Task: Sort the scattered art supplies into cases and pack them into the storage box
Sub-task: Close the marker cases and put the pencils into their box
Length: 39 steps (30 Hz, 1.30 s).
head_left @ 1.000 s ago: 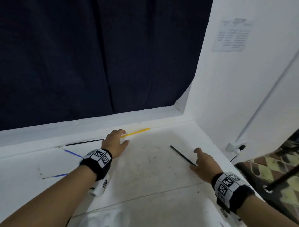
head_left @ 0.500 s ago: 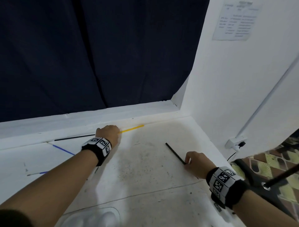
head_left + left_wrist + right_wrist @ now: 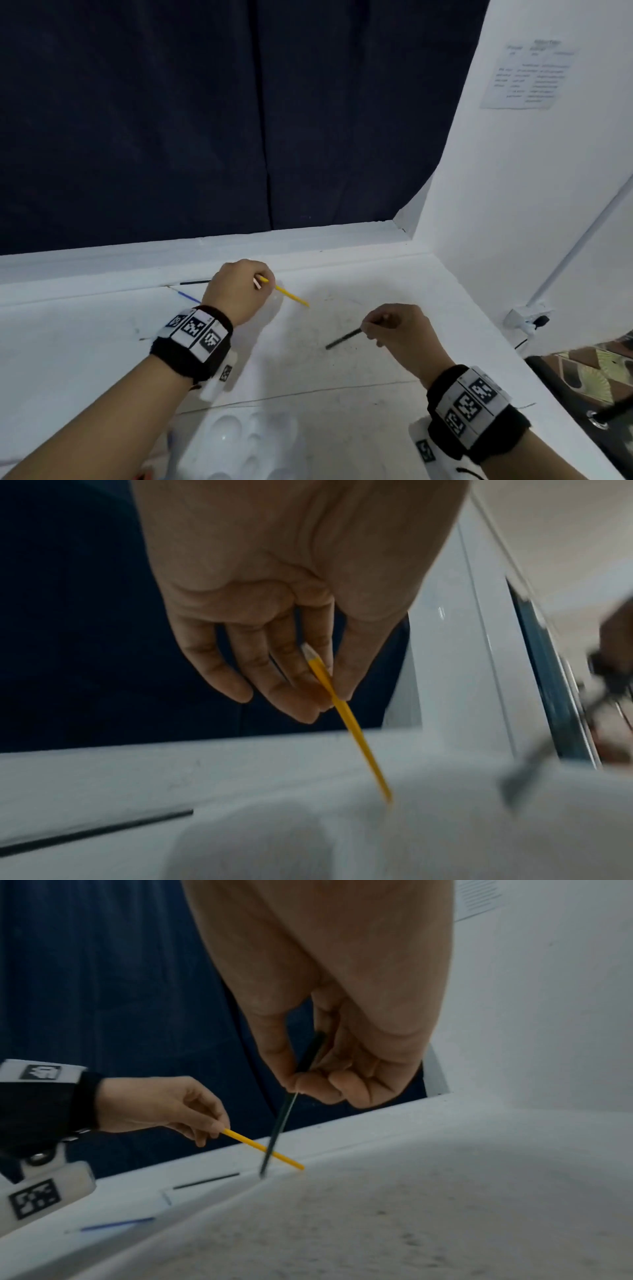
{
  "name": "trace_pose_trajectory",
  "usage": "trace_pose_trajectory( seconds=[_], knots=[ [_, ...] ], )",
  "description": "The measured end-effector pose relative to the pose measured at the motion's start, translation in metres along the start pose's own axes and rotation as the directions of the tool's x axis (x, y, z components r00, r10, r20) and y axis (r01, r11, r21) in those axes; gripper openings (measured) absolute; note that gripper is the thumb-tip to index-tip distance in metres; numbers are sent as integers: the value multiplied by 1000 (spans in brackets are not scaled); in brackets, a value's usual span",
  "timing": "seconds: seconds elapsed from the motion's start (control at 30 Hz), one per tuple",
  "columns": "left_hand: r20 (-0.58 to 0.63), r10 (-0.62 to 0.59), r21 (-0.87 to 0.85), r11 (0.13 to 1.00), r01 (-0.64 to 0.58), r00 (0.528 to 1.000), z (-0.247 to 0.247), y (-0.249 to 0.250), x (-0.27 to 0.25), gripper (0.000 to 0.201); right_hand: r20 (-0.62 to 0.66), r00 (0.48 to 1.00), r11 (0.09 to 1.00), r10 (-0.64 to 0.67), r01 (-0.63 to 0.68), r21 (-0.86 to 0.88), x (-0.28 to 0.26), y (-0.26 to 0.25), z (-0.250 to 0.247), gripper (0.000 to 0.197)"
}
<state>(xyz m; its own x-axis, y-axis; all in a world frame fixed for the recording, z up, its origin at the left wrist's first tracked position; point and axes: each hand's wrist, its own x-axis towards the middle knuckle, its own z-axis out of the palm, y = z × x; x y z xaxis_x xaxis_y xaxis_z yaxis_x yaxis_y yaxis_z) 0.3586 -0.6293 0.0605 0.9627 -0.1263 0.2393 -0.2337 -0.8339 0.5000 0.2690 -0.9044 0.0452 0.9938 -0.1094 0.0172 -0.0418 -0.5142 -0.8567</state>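
My left hand [image 3: 251, 284] pinches a thin yellow pencil [image 3: 291, 296] near its upper end; the pencil slants down to the right with its tip near the white table [image 3: 342, 428]. The left wrist view shows the yellow pencil [image 3: 346, 715] held between thumb and fingers. My right hand [image 3: 383, 325] pinches a black pencil [image 3: 342, 339] that points down to the left, lifted off the table. In the right wrist view the black pencil [image 3: 284, 1118] crosses in front of the yellow pencil [image 3: 263, 1149].
Another black pencil [image 3: 193, 283] and a blue pencil [image 3: 185, 295] lie by the raised back ledge [image 3: 308, 246]. A white paint palette [image 3: 246, 442] sits at the near edge. A white wall [image 3: 531, 205] with a socket [image 3: 527, 318] stands to the right.
Both hands closed on their pencils and lifted them off the table. The yellow pencil now slants down to the right, and the black pencil has swung round to point left.
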Motion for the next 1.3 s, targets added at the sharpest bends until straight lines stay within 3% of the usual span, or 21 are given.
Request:
trace_pose_trajectory(
  seconds=[0.2, 0.37, 0.47, 0.63, 0.93, 1.13, 1.23, 1.3],
  knots=[
    [-270, 53, -341, 928, -147, 961, -117, -22, -93, 8, -27, 994, 954, -105, 108, 279, -29, -47, 74, 16],
    [-305, -63, -540, 834, -118, 950, -161, -61, -160, 7, 36, 981, 905, -188, 159, 395, -48, -87, 143, 23],
    [-273, -130, -604, 794, -64, 953, -164, -85, -192, 15, 107, 972, 891, -207, 142, 432, -62, -103, 177, 24],
    [-205, -221, -662, 749, 31, 954, -139, -119, -218, 12, 197, 961, 928, -195, 116, 353, -73, -106, 221, 23],
    [-66, -201, -729, 678, 90, 977, -104, -143, -185, 6, 318, 941, 989, -114, 76, 128, -55, -103, 248, 18],
    [51, -174, -645, 746, 165, 983, -77, -146, -167, 4, 377, 923, 996, -81, 60, 67, -49, -105, 251, 15],
    [157, -94, -464, 872, 158, 983, -72, -146, -162, 10, 399, 913, 997, -82, 70, 44, -45, -103, 254, 14],
    [214, -65, -316, 939, 132, 975, -69, -148, -160, 18, 412, 907, 994, -85, 105, -27, -41, -98, 257, 25]
  ],
)
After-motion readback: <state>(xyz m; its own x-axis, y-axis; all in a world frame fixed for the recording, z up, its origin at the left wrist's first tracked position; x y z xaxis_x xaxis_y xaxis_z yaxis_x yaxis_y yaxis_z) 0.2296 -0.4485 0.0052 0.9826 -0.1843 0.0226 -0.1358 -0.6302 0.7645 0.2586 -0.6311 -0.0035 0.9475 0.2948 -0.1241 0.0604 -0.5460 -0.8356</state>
